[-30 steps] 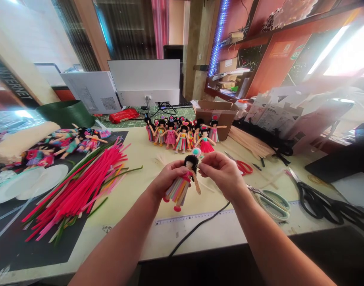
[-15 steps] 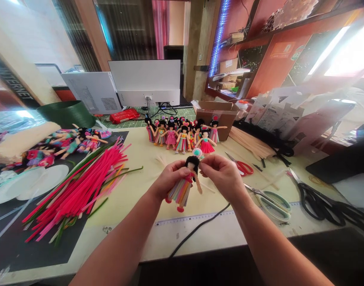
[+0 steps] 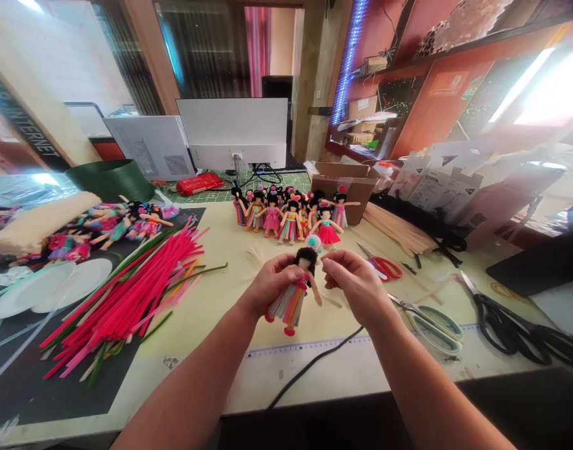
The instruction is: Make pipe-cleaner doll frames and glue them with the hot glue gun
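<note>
My left hand [image 3: 270, 284] is closed around a small pipe-cleaner doll [image 3: 287, 302], its thumb across the chest. The doll has black hair, a pink top, a striped skirt and red feet. A round white, pink and teal ornament [image 3: 313, 242] shows at the top of its hair. Just right of the doll's head, my right hand [image 3: 356, 280] has its thumb and forefinger pinched together. What lies between those fingertips is too small to make out.
Several finished dolls [image 3: 290, 219] stand beyond my hands, before a cardboard box [image 3: 342, 178]. Pink pipe cleaners [image 3: 131, 290] lie at left. Red scissors [image 3: 384, 267], green-handled scissors [image 3: 438, 328] and black scissors [image 3: 502, 325] lie at right. A ruler strip [image 3: 309, 347] and black cable [image 3: 309, 369] are nearer.
My right hand has drawn slightly away to the right from the doll's head, still pinched. My left hand keeps its hold on the doll. The whole view has shifted a little.
</note>
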Demonstrator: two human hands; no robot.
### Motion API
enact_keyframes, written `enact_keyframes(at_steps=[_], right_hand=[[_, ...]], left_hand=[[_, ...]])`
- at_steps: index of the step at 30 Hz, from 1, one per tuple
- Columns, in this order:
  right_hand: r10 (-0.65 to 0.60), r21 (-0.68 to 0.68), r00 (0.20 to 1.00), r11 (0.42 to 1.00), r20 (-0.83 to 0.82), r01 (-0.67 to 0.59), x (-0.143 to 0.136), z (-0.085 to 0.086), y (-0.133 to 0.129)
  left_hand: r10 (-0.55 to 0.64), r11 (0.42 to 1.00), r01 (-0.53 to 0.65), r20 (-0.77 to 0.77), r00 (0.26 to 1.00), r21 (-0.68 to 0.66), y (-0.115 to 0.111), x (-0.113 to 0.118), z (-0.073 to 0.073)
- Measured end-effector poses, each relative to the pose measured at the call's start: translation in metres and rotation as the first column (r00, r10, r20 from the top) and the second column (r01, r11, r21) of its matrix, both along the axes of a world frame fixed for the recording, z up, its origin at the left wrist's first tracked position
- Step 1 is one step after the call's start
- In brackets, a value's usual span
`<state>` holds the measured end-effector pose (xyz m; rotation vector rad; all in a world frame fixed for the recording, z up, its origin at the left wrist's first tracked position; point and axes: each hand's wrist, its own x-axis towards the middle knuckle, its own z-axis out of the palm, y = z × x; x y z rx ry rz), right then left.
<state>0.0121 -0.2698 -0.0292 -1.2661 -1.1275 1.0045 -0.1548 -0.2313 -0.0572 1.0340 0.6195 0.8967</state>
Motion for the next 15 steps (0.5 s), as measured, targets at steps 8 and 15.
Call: enact_keyframes(at_steps=[8, 15], right_hand=[[0.014, -0.035, 1.000, 0.999, -0.019, -0.015, -0.0030, 0.0001, -0.0004], [-0.023, -0.047, 0.998, 0.999, -0.053, 0.021, -0.0035, -0.0067, 0.0018]], left_hand=[[0.003, 1.000, -0.003, 0.000, 1.000, 0.027, -0.0015, 0.0022, -0.0025], [0.012, 0.999, -0.011, -0.020, 1.000, 0.040, -0.0024, 0.0031, -0.0038]])
